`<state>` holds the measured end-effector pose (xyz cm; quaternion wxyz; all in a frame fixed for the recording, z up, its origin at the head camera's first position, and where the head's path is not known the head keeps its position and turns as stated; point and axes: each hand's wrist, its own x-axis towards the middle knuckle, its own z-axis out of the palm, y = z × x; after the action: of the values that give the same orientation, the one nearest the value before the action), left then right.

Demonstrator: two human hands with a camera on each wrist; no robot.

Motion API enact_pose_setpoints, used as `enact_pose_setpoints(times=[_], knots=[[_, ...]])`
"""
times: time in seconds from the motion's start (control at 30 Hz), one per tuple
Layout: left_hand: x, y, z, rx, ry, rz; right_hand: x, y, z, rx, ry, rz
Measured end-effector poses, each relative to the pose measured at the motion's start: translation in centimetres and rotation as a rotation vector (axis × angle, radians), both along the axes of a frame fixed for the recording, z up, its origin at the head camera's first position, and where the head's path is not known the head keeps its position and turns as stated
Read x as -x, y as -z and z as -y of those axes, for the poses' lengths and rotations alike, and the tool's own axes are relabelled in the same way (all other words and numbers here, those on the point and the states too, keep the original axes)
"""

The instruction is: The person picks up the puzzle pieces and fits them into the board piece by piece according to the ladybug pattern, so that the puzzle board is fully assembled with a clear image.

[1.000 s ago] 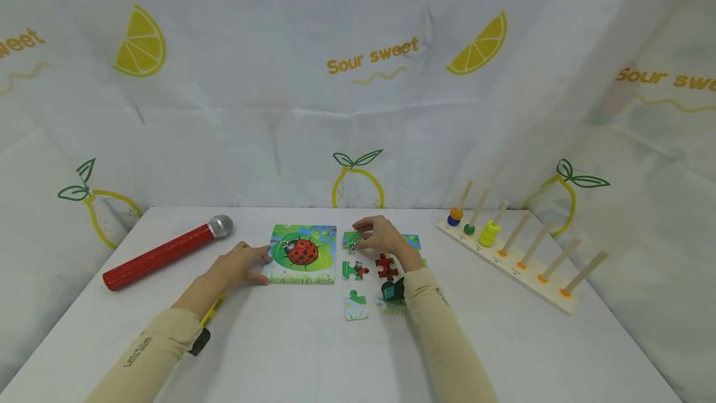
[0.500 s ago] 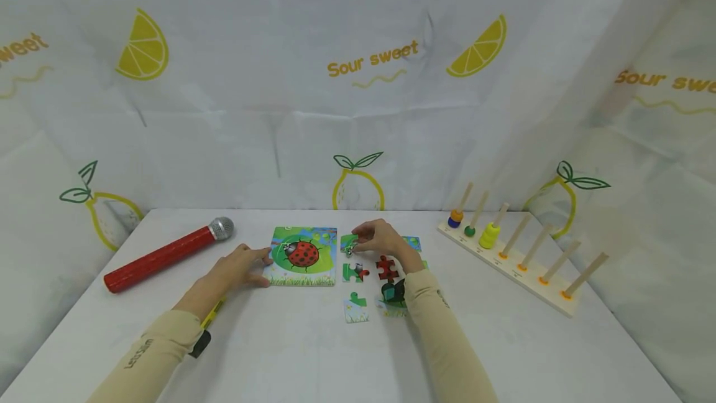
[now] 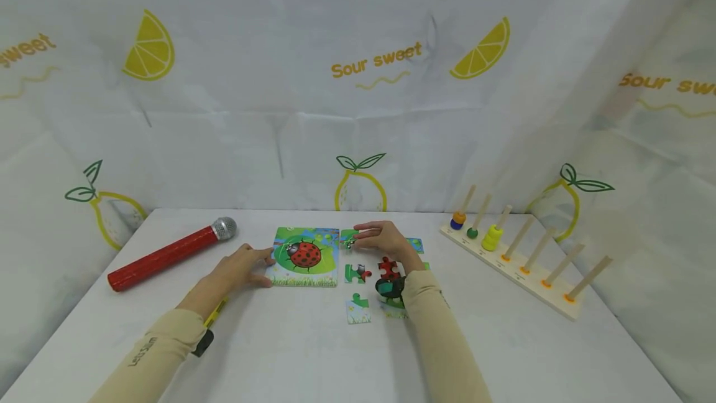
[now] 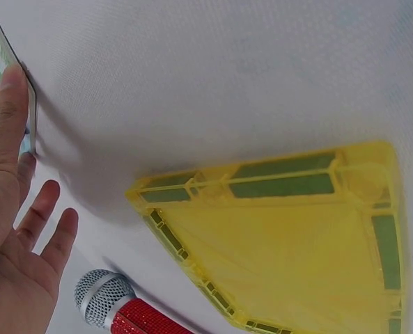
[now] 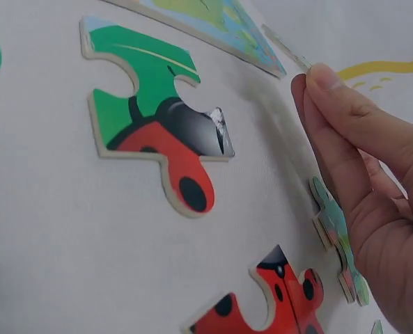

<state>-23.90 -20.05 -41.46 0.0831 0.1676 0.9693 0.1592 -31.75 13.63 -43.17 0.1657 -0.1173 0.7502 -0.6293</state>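
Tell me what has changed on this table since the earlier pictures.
The right hand has moved the green puzzle piece it pinches slightly left, closer to the ladybug board. Nothing else was visibly picked up or let go. The left hand still touches the board's left edge, and the loose puzzle pieces, red microphone and peg rack lie as before.

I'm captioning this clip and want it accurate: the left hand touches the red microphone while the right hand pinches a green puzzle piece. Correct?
Not quite: the left hand touches the edge of the ladybird board, not the red microphone, as the left wrist view shows. The right hand does pinch a green puzzle piece.
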Motion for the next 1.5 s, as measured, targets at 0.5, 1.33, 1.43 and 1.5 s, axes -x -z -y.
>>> enact_pose_setpoints(times=[0.5,1.33,1.43,1.5], knots=[[0.1,0.1,0.1,-0.004,-0.002,0.017,0.0,0.3,2.9,0.056,0.005,0.102],[0.2,0.2,0.0,-0.022,-0.001,0.001,-0.6,0.0,8.6,0.159,0.029,0.128],[0.1,0.2,0.0,-0.021,-0.004,0.003,-0.6,-0.1,9.2,0.142,0.025,0.122],[0.2,0.2,-0.1,-0.021,-0.01,0.009,-0.7,0.0,9.6,0.114,0.026,0.086]])
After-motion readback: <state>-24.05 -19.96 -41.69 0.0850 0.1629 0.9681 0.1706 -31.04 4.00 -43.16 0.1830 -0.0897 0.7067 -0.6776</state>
